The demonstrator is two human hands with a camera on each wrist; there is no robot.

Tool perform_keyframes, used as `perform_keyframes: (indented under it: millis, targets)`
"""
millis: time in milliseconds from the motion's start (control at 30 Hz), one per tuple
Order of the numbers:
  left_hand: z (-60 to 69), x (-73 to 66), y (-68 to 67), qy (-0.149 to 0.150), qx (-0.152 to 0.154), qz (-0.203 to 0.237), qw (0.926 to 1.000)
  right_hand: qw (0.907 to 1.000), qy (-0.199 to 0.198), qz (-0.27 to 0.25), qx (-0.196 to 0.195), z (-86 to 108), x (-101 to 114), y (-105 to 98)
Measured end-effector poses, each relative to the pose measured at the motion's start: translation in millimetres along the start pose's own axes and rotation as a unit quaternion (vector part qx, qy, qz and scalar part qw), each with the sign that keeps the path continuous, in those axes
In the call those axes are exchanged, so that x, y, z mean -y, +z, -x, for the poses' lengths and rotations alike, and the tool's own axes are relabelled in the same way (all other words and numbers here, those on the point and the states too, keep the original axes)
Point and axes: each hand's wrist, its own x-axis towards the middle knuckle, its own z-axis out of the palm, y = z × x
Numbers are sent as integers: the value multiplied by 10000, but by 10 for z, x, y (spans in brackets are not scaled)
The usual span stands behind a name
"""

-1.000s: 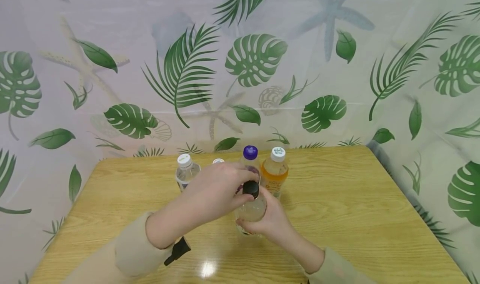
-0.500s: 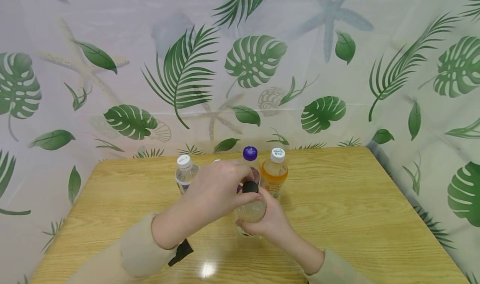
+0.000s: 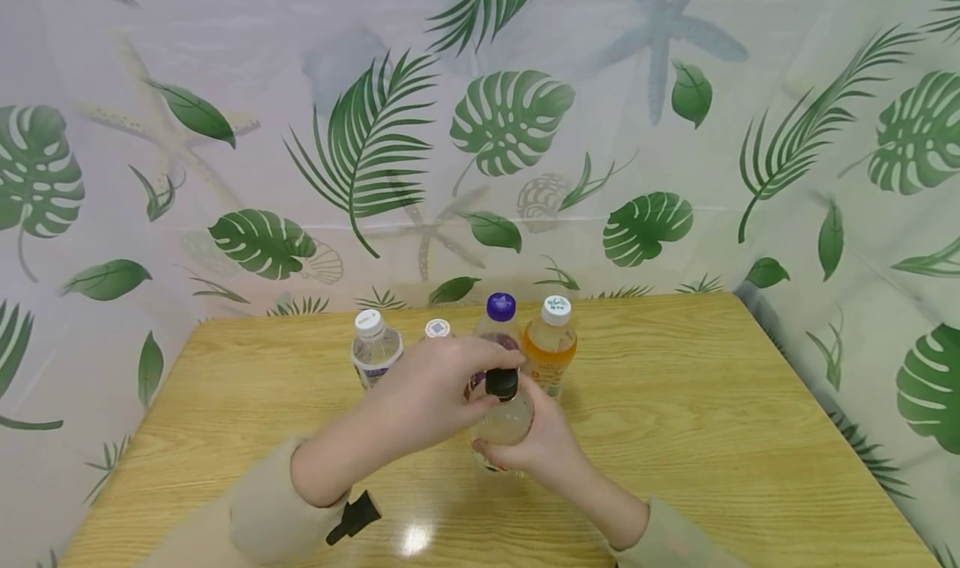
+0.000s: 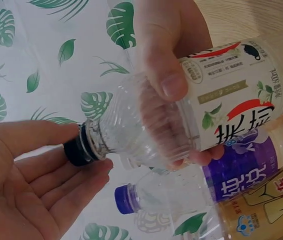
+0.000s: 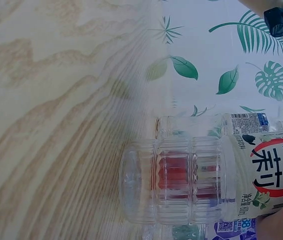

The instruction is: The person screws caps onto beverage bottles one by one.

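Observation:
My right hand (image 3: 546,430) grips a clear plastic bottle (image 3: 505,422) with pale contents around its upper body. The bottle has a black cap (image 3: 502,382). Coming from the left, my left hand (image 3: 420,393) pinches that cap between thumb and fingers. In the left wrist view the cap (image 4: 78,148) sits at the neck, the thumb on one side and the fingers on the other. A cream label (image 4: 236,90) with flower pictures wraps the bottle. From the right wrist, the ribbed clear base (image 5: 176,182) shows.
Behind stand a purple-capped bottle (image 3: 501,306), an orange drink bottle (image 3: 550,347) with a white cap, and a clear white-capped bottle (image 3: 375,347). Another white cap (image 3: 437,328) shows behind my left hand. A leaf-patterned sheet (image 3: 517,218) backs the wooden table (image 3: 690,401).
My left thumb and fingers have turned about the black cap, first one way and then back. The left wrist has shifted slightly left since half a second ago. The right hand stays put.

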Motion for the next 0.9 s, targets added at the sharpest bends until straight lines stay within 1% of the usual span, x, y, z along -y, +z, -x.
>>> perform_keyframes:
  millis: [67, 133, 233, 333, 400, 467, 533, 633, 733, 900]
  targets:
    - [9, 3, 23, -5, -144, 61, 9999, 10000, -50, 6, 0, 1, -3, 2]
    - [9, 6, 49, -102, -306, 75, 9995, 9999, -101, 12, 12, 0, -8, 4]
    - [-3, 13, 85, -371, -487, -10, 9981, 9999, -100, 5, 27, 4, -12, 7]
    - [-18, 22, 108, -596, -542, -117, 9967, 9999, -136, -5, 17, 7, -13, 9]
    - [-19, 29, 112, -642, -533, -121, 9964, 9998, -171, -54, 16, 6, -13, 11]
    - [-18, 39, 113, -566, -538, -94, 9969, 9998, -196, -72, 4, 3, -13, 12]
    - [-14, 50, 108, -474, -525, 23, 9975, 9998, -168, -95, -5, 1, -11, 11]
    - [-17, 76, 92, -345, -478, 271, 9979, 9999, -90, -105, -25, -3, -9, 8]
    - [-23, 104, 66, -306, -327, 583, 9973, 9999, -64, -109, -22, -4, -6, 4]
    - [-24, 127, 37, -281, -35, 1147, 9930, 10000, -30, -90, -5, 1, 0, 1]
